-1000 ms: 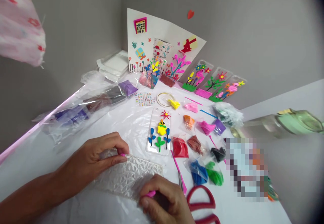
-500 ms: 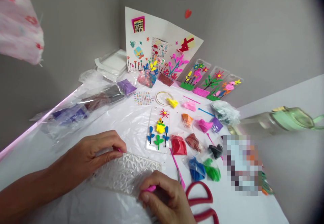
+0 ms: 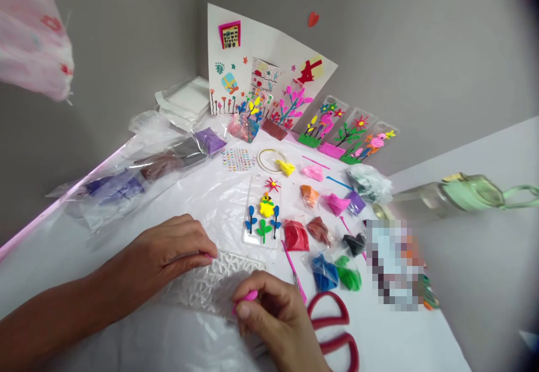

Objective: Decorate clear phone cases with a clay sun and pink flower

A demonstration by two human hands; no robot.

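A clear textured plastic case (image 3: 210,285) lies flat at the table's near side, between my hands. My left hand (image 3: 177,251) rests at its far left edge, thumb and forefinger pinched on a small bit of pink clay that barely shows. Over the near right part of the case, my right hand (image 3: 273,316) pinches a lump of bright pink clay (image 3: 250,295) between thumb and forefinger. Just beyond lies a clear phone case (image 3: 261,210) decorated with a yellow clay chick, a red sun and blue and green plants.
Scissors with red handles (image 3: 334,327) lie right of my right hand, near a pink tool (image 3: 295,271). Bagged clay lumps, including red (image 3: 295,235) and blue (image 3: 325,272), spread beyond. A green-lidded bottle (image 3: 438,198) lies at right. Decorated cases (image 3: 322,122) lean against the wall.
My left hand has shifted slightly right along the case's far edge. My right hand has lifted a little, and more of its pink clay shows. The view has tilted slightly.
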